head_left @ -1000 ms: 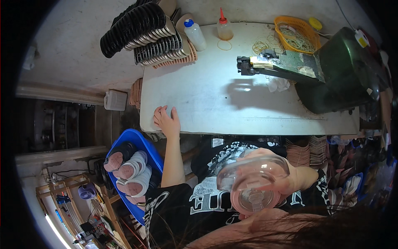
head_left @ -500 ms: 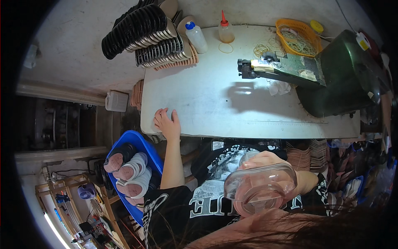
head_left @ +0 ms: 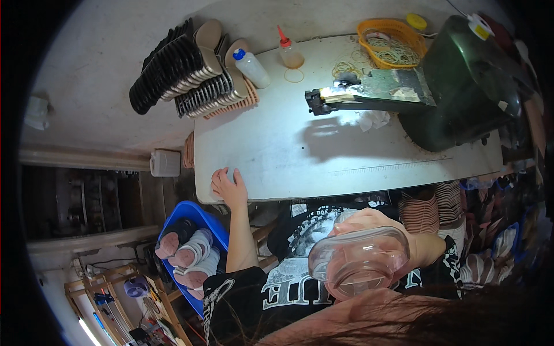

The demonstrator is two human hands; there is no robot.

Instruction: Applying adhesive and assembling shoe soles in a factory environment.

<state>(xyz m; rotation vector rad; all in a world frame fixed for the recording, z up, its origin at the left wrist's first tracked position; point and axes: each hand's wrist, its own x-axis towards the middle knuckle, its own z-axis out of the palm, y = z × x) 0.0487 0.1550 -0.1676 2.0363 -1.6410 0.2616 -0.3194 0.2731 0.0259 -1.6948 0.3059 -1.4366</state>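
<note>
Close beneath the view, in front of my chest, my right hand [head_left: 374,221] is wrapped round a large see-through cup [head_left: 359,259]. The cup is tilted, and the fingers show partly through its wall. I cannot make out what, if anything, is inside. My left hand [head_left: 228,187] lies on the near left corner of the white table [head_left: 259,155], fingers loosely spread and holding nothing.
Stacked black-and-beige shoe soles [head_left: 173,69] stand at the far left, beside a blue-capped bottle [head_left: 252,69] and a red-tipped bottle [head_left: 292,56]. A green sewing machine [head_left: 461,81] and an orange basket [head_left: 369,46] occupy the right. A blue tub [head_left: 212,218] holds more soles.
The view has tilted and shifted slightly, so the table and its things appear moved left. My right hand still holds the cup; my left still rests on the table.
</note>
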